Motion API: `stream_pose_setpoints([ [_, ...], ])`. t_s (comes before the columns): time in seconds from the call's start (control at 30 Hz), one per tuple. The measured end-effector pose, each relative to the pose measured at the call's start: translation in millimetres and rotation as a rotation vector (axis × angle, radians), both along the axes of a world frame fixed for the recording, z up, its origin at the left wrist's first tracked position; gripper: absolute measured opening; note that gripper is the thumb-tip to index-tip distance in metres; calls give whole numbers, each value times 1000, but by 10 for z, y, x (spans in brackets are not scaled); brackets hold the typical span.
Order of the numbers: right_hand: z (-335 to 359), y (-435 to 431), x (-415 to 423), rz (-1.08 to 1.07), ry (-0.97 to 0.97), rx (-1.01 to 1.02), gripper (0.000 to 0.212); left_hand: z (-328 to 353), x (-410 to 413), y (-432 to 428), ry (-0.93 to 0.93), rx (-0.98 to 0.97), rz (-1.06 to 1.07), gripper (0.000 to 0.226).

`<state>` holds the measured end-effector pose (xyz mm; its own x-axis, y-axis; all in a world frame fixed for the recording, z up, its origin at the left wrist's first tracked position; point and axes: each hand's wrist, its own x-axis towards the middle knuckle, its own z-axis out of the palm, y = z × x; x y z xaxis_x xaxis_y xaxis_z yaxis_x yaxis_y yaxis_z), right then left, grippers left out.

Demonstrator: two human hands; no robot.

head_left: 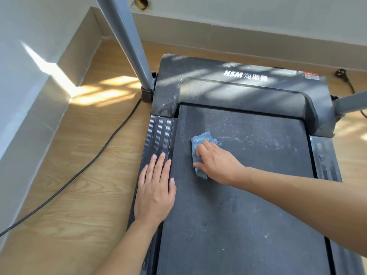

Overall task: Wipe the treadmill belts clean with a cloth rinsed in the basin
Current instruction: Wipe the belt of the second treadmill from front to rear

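The right hand [216, 161] lies on the cloth [201, 140] and presses it down on the belt [248, 205] of the treadmill [238, 90]. Its grip is narrow: the fingers [199, 150] are curled over the middle of the cloth and the thumb closes on the cloth's near part, so the hand holds the cloth between fingers and thumb. The palm side is hidden, so I cannot tell how much cloth is bunched under it.

The cloth is blue and grey, with a rough weave, and it is folded or crumpled. It sits on the left, far part of the belt, near the dark motor cover but apart from it. Its long axis runs about along the length of the belt: one end points away toward the motor cover and the other end comes out under the thumb, toward the person. The belt around it carries pale dust and specks.

The left hand [155, 191] holds nothing. Its grip is wide, the fingers straight and close together, and it rests flat on the left side rail [158, 133], with the thumb at the edge of the belt.

A grey upright post [127, 40] rises from the left front corner. A black cable [79, 173] lies on the wooden floor [89, 195] beside the treadmill.
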<state>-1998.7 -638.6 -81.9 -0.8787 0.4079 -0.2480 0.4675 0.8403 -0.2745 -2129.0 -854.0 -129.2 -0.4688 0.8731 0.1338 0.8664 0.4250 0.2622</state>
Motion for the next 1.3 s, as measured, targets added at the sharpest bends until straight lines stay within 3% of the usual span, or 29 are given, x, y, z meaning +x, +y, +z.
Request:
stream_pose_setpoints([
  [0.13,-172,263,-206,-54,89,76,20,14,-14,15,-5,-16,2,55],
  [0.23,-185,711,-490,-264,126,167,36,28,-6,20,1,-40,4,56],
  [0.27,-170,849,-584,-314,144,172,31,28,-5,30,0,-46,2,57],
  [0.43,-100,1127,-768,-230,9,205,19,34,-13,30,17,-67,5,57],
  [0.53,-100,751,-544,-105,-182,305,23,90,-4,93,21,-71,53,53],
  [0.73,107,-547,382,37,-75,-49,10,97,-303,171,17,-51,-104,61],
  [0.9,5,519,-168,-273,-37,53,8,91,-299,170,-25,-50,-173,62],
  [1.03,-14,1197,-559,-352,-16,110,13,67,-317,177,-23,-29,-174,59],
  [1.17,-50,677,-116,-367,-23,88,9,75,-296,159,-25,-46,-171,58],
  [1.3,104,-367,731,-87,-153,-86,10,122,-313,193,-43,-77,-162,61],
])
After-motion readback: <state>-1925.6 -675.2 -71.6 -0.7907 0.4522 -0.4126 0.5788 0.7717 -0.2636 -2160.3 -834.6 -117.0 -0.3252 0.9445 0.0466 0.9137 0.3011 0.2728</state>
